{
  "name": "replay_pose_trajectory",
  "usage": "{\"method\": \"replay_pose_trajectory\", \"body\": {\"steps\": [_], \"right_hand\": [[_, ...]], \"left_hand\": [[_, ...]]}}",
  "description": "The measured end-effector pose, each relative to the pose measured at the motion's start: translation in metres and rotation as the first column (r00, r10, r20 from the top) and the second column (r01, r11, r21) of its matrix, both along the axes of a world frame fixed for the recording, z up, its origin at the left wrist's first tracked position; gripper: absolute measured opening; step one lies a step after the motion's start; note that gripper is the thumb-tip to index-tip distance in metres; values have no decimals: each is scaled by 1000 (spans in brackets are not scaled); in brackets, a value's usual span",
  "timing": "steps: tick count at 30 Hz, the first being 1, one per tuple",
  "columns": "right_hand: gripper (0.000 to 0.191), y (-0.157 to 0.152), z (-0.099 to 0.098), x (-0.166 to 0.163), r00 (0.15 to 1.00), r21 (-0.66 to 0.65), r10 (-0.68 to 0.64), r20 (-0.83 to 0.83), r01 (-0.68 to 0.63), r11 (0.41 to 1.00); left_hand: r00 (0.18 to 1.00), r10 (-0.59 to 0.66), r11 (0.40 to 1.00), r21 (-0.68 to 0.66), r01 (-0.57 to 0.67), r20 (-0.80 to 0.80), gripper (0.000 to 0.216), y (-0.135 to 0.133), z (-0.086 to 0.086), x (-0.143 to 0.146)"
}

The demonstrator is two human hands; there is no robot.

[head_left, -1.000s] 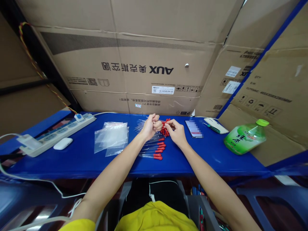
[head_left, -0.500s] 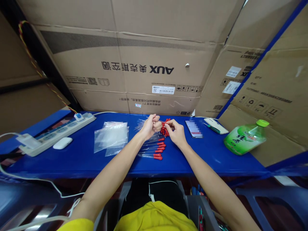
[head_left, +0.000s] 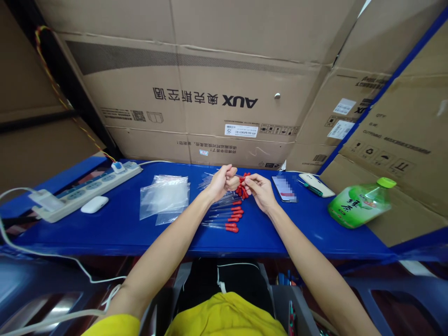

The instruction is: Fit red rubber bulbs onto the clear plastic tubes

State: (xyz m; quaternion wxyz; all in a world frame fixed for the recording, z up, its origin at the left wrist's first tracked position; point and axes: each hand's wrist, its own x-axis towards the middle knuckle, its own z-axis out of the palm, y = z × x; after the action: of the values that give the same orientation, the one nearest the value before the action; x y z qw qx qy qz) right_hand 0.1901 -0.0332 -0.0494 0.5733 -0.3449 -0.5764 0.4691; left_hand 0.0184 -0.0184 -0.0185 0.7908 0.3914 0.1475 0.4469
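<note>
Several glass droppers (head_left: 223, 216) with red rubber bulbs lie in a row on the blue table, tubes pointing left and bulbs right. Above them, my left hand (head_left: 226, 181) is curled into a fist around a dropper, whose tube is mostly hidden by the fingers. Its red bulb shows in the small gap between my hands. With thumb and fingertips, my right hand (head_left: 261, 190) pinches at that red bulb. More red bulbs (head_left: 241, 191) are heaped behind and under the hands, partly covered by them. Left of the droppers lie clear plastic bags (head_left: 164, 196), overlapping flat.
A white power strip (head_left: 93, 189) and a white earphone case (head_left: 94, 204) are at the left. On the right are a phone (head_left: 284, 188), a green-handled tool (head_left: 311, 188) on a pale slab, and a green tea bottle (head_left: 359, 204). Cardboard (head_left: 196, 70) walls the back.
The view has shifted slightly, so everything sits a little further right. My hands keep nearly the same pose, with the right fingers slightly shifted at the red bulb.
</note>
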Motion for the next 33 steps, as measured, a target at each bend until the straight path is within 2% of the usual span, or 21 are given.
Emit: {"method": "replay_pose_trajectory", "body": {"steps": [4, 9, 15, 23, 26, 30, 33], "right_hand": [[34, -1, 0, 0, 999, -5, -20, -33, 19, 1000], [30, -3, 4, 3, 981, 159, -138, 133, 116, 980], [28, -4, 0, 4, 949, 263, -237, 207, 179, 948], [22, -12, 0, 6, 845, 483, -427, 322, 242, 842], [23, -10, 1, 5, 842, 472, -433, 323, 253, 845], [24, -6, 2, 1, 893, 380, -398, 211, 300, 875], [26, -4, 2, 0, 925, 319, -337, 177, 270, 909]], "left_hand": [[1000, 3, 998, 65, -2, -13, 41, -1, 0, 1], [998, 45, 999, 3, -45, -46, 43, -2, 0, 1], [998, 60, 998, 16, -60, -32, 42, -3, -1, 4], [999, 25, 999, 30, -26, 36, 42, -3, -6, 8], [997, 15, 1000, 20, -17, 75, 44, -5, -4, 9], [982, 19, 1000, -11, -18, 187, 51, -11, 3, 13], [966, 40, 999, -38, -31, 255, 60, -16, 8, 14]]}}
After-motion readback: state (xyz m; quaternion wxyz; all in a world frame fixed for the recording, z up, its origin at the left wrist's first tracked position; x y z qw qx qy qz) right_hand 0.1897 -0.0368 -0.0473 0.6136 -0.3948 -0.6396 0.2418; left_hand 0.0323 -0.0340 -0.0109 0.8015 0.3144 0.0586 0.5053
